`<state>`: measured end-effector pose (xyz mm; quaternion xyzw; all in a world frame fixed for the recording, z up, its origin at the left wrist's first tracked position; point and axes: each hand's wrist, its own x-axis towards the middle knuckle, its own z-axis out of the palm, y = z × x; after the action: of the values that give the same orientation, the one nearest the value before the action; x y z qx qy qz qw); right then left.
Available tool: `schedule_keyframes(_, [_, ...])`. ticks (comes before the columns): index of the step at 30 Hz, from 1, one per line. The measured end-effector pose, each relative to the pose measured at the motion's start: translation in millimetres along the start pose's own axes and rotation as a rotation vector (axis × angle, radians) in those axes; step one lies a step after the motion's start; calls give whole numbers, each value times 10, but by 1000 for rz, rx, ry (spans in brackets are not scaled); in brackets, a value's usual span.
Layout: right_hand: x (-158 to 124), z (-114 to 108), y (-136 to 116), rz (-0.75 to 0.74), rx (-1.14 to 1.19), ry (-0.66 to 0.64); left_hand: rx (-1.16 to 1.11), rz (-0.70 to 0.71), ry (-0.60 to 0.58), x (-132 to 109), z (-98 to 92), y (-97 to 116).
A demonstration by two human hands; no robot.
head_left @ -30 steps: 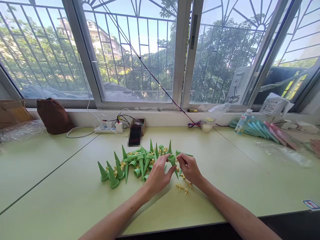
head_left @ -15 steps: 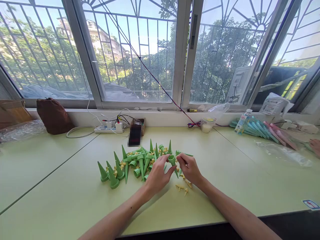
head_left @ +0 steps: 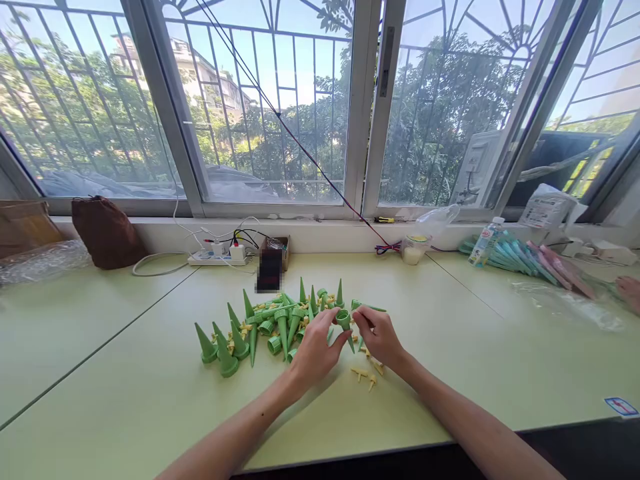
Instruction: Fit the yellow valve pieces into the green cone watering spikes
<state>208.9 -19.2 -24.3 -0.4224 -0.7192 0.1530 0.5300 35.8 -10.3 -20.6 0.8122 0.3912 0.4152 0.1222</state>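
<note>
My left hand (head_left: pixel 316 348) is closed around a green plastic cone spike (head_left: pixel 343 320), its open cup end up and its tip pointing down. Beside that cup, my right hand (head_left: pixel 381 339) is pinched at the fingertips, where a bit of a small yellow plastic piece shows; most of it is hidden. Several loose yellow plastic pieces (head_left: pixel 359 375) lie on the table just below my right hand. Left of my hands spreads a heap of green cone spikes (head_left: pixel 283 327), some standing on their wide ends, others lying, with yellow pieces mixed in.
Along the back of the table (head_left: pixel 150 400) are a brown bag (head_left: pixel 107 233), a power strip (head_left: pixel 217 257), a small box (head_left: pixel 280 252) and a plastic cup (head_left: pixel 415 251). A bottle (head_left: pixel 486 243) and packets (head_left: pixel 525 260) lie right. Another person's hand (head_left: pixel 629 293) shows at the right edge.
Almost nothing differs. Both hands keep their place, and the green cone spike has shifted very slightly. The other person's hand at the right edge has moved a little.
</note>
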Motion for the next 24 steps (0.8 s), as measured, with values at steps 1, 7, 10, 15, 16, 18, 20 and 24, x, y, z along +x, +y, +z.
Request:
schedule_keyframes(1, [1,-1,0,0,-1,-1,-1,1,-4,0,-3,3])
schedule_keyframes(7, [1,0,6,-1,-10,2,-8,9,-15,5,-33,51])
schedule_keyframes(10, [0,-2,2,0,-9,3,-10,6,-16,5,-34,59])
schedule_keyframes(15, [4,-5,-6,11,-9,-3,-21,6,-11,0,-23,43])
schedule_keyframes(16, [5,-5,-5,12,-8,-4,-23,6,-10,1,-23,42])
schedule_keyframes(18, [6,-5,-4,14,-7,-4,-29,8,-15,5,-25,44])
schedule_keyframes(20, [8,-7,-4,13,-5,-6,-37,9,-23,10,-29,51])
schedule_keyframes(24, [15,-11,-13,7,-5,-6,-58,4,-35,12,-33,57])
